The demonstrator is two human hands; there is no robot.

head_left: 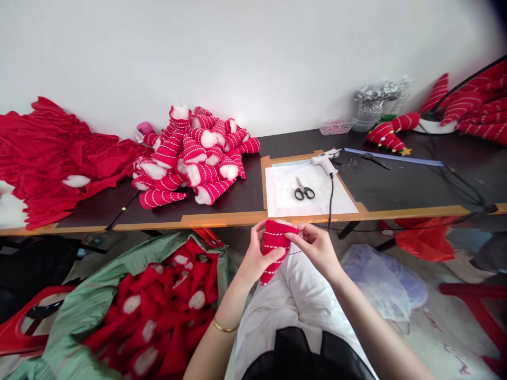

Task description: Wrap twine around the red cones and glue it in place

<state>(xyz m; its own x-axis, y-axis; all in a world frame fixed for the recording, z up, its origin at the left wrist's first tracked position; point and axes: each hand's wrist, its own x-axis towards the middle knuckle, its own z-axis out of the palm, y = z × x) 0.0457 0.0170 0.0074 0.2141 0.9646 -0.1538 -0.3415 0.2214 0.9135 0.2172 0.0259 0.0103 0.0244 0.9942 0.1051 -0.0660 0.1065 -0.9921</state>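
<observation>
Over my lap, my left hand [264, 250] grips a small red cone hat [274, 244] with white dashed stripes. Its wide end faces up, with white stuffing along the rim, and its tip points down. At the hat's right upper edge, the fingers of my right hand [311, 241] are pinched together. A thin red cord [293, 252] trails below them; whether those fingers hold the cord or the fabric edge is hard to make out. Beyond my hands, black-handled scissors [304, 191] and a white glue gun [325, 160] lie on a white sheet [277, 198].
Stuffed striped cones [198, 153] are heaped on the dark table [400, 184], beside red cloth [75, 153]. A green sack [93, 301] of red cones stands below left. The glue gun's cable [330, 206] hangs over the taped edge. Red stools flank me.
</observation>
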